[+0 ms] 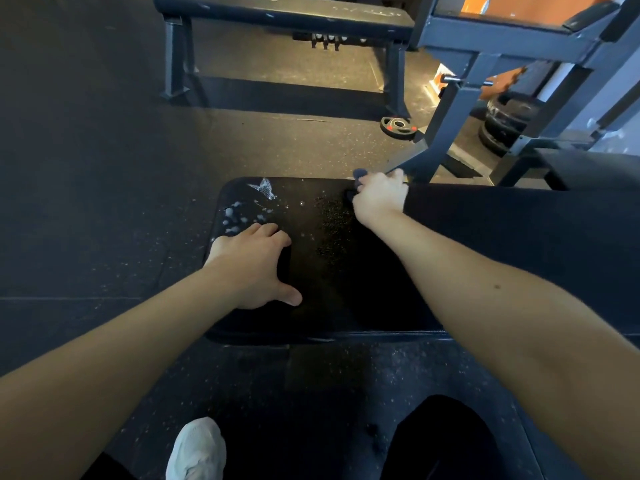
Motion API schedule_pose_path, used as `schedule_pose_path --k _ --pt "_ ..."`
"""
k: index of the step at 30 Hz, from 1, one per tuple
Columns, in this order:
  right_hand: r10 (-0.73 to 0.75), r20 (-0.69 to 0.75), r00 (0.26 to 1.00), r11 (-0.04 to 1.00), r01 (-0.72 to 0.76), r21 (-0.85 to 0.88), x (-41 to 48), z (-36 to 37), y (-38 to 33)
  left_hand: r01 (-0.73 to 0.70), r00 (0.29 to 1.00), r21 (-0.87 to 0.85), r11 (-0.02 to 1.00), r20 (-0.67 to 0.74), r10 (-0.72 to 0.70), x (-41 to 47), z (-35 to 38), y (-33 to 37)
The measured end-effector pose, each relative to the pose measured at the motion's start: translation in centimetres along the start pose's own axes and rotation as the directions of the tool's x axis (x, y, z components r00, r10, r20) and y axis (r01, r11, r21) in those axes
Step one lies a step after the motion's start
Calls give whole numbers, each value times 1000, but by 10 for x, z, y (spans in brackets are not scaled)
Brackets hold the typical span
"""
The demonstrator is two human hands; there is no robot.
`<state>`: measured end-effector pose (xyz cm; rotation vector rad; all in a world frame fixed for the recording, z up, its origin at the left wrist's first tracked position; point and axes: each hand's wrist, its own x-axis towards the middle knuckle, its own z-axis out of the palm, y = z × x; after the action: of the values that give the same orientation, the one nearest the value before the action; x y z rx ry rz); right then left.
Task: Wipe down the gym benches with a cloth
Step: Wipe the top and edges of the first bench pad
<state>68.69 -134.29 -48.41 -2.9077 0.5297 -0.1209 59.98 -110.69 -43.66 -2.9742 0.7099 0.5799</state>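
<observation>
Right grip (379, 199) clenches a dark cloth (359, 174) against the far edge of the black padded table (346, 306). Left of it and nearer the person, the left grip (252, 268) lies released, fingers spread flat on the table, white foam spots (232, 213) just beyond its fingertips.

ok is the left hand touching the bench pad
Touching. The head view shows the left hand resting on the bench pad, fingertips and thumb on its surface.
</observation>
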Motion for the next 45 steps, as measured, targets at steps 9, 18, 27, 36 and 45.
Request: schedule_pose_path --k 9,18,27,36,45 --pt "-216 59 975 973 220 -63 -3 2 -36 13 1000 -28 1000 20 -13 0 -2 -1" --pt "120 19 993 993 -120 -8 17 -1 -19 20 1000 -82 996 -9 -21 -1 8 -3" --pt "-237 48 970 971 237 -1 -26 6 -27 47 999 -134 990 1 -47 -3 13 -5" --pt "-31 -47 998 997 34 74 -84 -1 26 51 998 -163 985 -32 -57 -7 19 -7" --pt "-242 -215 946 905 301 302 -156 18 60 12 999 -209 978 -45 -21 -13 21 2"
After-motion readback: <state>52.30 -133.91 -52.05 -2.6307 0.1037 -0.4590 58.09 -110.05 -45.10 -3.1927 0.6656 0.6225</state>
